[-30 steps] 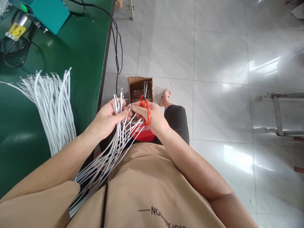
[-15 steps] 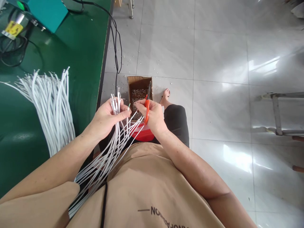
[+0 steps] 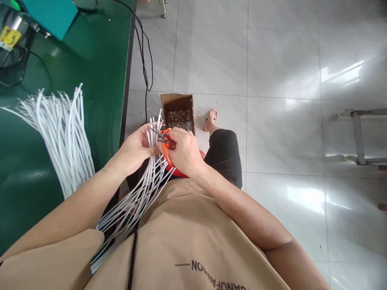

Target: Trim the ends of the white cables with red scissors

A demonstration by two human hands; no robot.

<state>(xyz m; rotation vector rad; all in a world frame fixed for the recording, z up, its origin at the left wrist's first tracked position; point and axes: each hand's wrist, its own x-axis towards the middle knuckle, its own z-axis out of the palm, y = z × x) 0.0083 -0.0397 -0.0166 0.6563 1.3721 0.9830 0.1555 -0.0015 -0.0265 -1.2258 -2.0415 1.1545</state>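
My left hand (image 3: 139, 146) is closed around the upper part of a bundle of white cables (image 3: 145, 181), whose tips stick up above my fingers. The lower lengths run down to the left across my lap, passing under my sleeve. In my right hand (image 3: 186, 151) is a pair of scissors (image 3: 167, 155) with orange handles. Their dark blades point left and lie across the cables, near my left fingers. Whether a cable sits between the blades is too small to tell.
A cardboard box (image 3: 193, 105) holding small scraps stands on the floor below my hands. On the green table (image 3: 105, 72) lie a thick pile of white cables (image 3: 62, 141) and a teal device (image 3: 54, 16). Black cords (image 3: 144, 60) hang off its edge. A metal frame (image 3: 359, 137) stands right.
My right hand has moved left and turned the scissors from pointing up to pointing left over the cables. The left hand keeps its hold on the bundle.
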